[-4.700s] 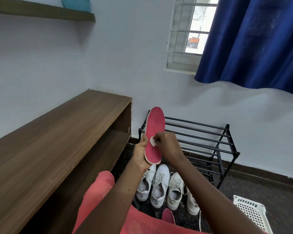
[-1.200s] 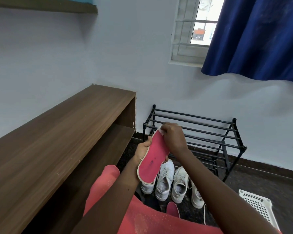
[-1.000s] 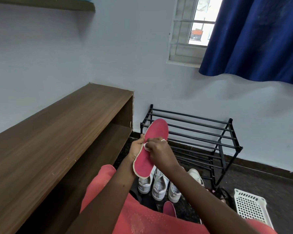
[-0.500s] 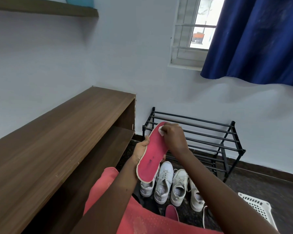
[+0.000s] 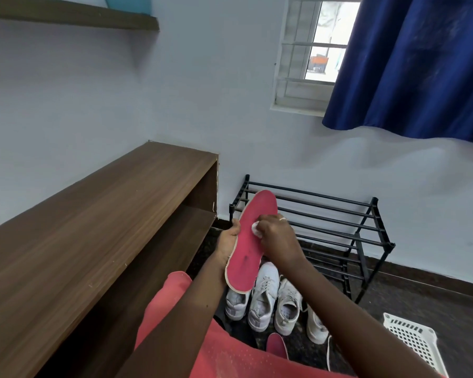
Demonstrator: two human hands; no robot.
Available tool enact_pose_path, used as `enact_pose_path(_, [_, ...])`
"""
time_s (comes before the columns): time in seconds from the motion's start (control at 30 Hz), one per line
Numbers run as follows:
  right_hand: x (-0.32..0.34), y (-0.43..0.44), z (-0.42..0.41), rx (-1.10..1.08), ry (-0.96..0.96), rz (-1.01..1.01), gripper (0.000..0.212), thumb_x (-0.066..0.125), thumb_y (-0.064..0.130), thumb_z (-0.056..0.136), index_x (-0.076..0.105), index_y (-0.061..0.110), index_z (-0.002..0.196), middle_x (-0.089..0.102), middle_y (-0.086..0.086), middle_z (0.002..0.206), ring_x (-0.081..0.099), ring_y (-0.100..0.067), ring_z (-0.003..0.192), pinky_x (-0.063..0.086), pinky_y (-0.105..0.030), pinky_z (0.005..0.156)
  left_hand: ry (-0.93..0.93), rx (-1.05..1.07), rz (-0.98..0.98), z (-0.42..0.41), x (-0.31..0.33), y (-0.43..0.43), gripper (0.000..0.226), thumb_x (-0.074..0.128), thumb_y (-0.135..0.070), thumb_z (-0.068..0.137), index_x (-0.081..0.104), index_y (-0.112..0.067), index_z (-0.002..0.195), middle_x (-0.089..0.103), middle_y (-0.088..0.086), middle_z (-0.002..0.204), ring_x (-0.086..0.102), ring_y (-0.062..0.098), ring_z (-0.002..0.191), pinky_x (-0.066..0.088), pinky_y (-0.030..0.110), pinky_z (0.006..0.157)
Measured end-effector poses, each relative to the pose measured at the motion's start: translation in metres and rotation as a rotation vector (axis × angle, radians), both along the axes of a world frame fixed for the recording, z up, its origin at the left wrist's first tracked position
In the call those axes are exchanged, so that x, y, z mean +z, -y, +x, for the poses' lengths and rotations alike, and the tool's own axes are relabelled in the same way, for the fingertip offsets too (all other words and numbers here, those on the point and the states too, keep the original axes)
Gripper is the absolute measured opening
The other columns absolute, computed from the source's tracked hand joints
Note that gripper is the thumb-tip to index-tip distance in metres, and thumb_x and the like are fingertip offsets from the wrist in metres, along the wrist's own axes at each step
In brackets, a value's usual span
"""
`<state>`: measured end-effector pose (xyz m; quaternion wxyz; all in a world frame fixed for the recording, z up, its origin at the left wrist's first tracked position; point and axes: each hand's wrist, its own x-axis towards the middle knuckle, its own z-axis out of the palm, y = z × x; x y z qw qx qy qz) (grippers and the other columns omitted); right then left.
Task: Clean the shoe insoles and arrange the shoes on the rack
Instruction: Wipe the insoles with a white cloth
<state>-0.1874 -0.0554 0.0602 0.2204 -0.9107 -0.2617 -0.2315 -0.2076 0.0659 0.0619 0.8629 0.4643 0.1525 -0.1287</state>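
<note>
Before the rack (image 5: 374, 203) — white shoes (image 5: 264, 298) (left hand (image 5: 227, 246): insole (image 5: 250, 249); right hand (image 5: 277, 238): wipe (image 5: 256, 230))

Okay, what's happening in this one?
A person is cleaning a pink insole. The left hand grips its edge while the right hand presses a small white wipe against its face. Four white shoes stand on the floor below, none visible on the black rack; a second insole lies beside them.

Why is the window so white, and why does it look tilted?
Head view: outdoor daylight outshines the room, so the window washes out. Head view: the wide lens, aimed downward, leans and bends straight lines near the edges, like the window frame and shelf; the middle, around the insole, looks sharp.
</note>
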Motion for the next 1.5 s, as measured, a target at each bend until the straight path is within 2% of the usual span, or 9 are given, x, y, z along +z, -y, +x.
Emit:
enact_pose_path(0.27, [-0.002,-0.013,-0.004,0.035,-0.120,0.067,0.019,0.057,0.010,0.073,0.054,0.006,0.055,0.061,-0.010,0.058,0.054,-0.027,0.056,0.042,-0.034,0.053,0.010,0.103,0.025,0.006,0.002,-0.009,0.048,0.026,-0.033,0.103,0.057,-0.003,0.080,0.065,0.004,0.050,0.063,0.012,0.044,0.051,0.019,0.044])
enact_pose_path(0.4, [-0.010,-0.026,-0.041,0.137,-0.118,0.220,0.032,0.038,0.025,0.067,0.060,0.005,0.057,0.065,-0.006,0.060,0.055,-0.019,0.059,0.041,-0.031,0.057,0.004,0.167,-0.045,0.008,0.005,-0.013,0.043,0.031,-0.034,0.102,0.058,-0.001,0.099,0.069,0.010,0.066,0.067,0.022,0.063,0.057,0.030,0.068])
enact_pose_path(0.6, [-0.017,-0.038,-0.063,0.189,-0.074,0.240,0.014,0.047,-0.003,0.058,0.055,0.005,0.050,0.061,-0.003,0.057,0.055,-0.022,0.056,0.040,-0.029,0.052,-0.044,0.131,-0.174,-0.002,0.020,-0.019,0.054,0.027,-0.048,0.100,0.057,-0.003,0.098,0.071,0.018,0.070,0.066,0.035,0.066,0.043,0.046,0.087])
enact_pose_path(0.7, [-0.007,-0.040,-0.057,0.167,-0.027,0.272,0.016,0.051,-0.004,0.061,0.056,0.007,0.050,0.059,-0.002,0.056,0.049,-0.012,0.056,0.037,-0.026,0.055,-0.013,0.102,-0.040,-0.008,0.030,-0.016,0.055,0.024,-0.043,0.102,0.052,0.004,0.105,0.071,0.017,0.075,0.069,0.028,0.067,0.054,0.038,0.073])
enact_pose_path(0.83, [0.005,-0.046,-0.038,0.053,-0.037,0.289,0.017,0.050,-0.003,0.064,0.061,0.006,0.054,0.063,-0.004,0.060,0.057,-0.020,0.057,0.041,-0.031,0.061,0.003,0.156,0.091,-0.008,0.036,-0.012,0.045,0.027,-0.026,0.104,0.053,0.010,0.115,0.058,0.018,0.104,0.056,0.030,0.101,0.043,0.030,0.091])
enact_pose_path(1.0, [0.001,-0.050,-0.056,0.248,0.044,0.163,0.024,0.038,0.005,0.069,0.056,0.006,0.053,0.058,-0.004,0.060,0.052,-0.025,0.056,0.039,-0.033,0.057,-0.072,0.169,-0.015,-0.007,0.026,-0.020,0.031,0.036,-0.030,0.096,0.050,-0.009,0.078,0.061,0.012,0.062,0.058,0.023,0.055,0.045,0.029,0.064])
enact_pose_path(1.17, [-0.010,-0.036,-0.067,0.443,0.207,0.048,0.026,0.040,-0.008,0.074,0.063,0.002,0.067,0.064,-0.010,0.077,0.055,-0.026,0.071,0.045,-0.029,0.072,-0.214,0.229,0.087,-0.007,0.018,-0.026,0.031,0.032,-0.030,0.099,0.045,-0.009,0.080,0.052,0.011,0.074,0.047,0.024,0.067,0.042,0.028,0.072])
enact_pose_path(1.3, [-0.003,-0.027,-0.043,0.359,0.195,0.009,0.020,0.045,-0.002,0.071,0.060,0.005,0.060,0.063,-0.009,0.071,0.054,-0.025,0.066,0.045,-0.031,0.066,-0.204,0.232,0.078,-0.008,0.021,-0.018,0.037,0.028,-0.019,0.101,0.042,-0.012,0.068,0.050,0.006,0.042,0.046,0.021,0.056,0.036,0.026,0.056])
enact_pose_path(1.5, [-0.001,-0.036,-0.029,0.087,-0.040,0.083,0.016,0.053,-0.001,0.063,0.054,0.007,0.049,0.053,-0.003,0.053,0.048,-0.024,0.050,0.040,-0.036,0.049,-0.184,0.301,0.060,0.000,0.023,-0.012,0.034,0.027,-0.014,0.102,0.044,-0.010,0.072,0.048,0.010,0.072,0.045,0.024,0.064,0.041,0.030,0.069])
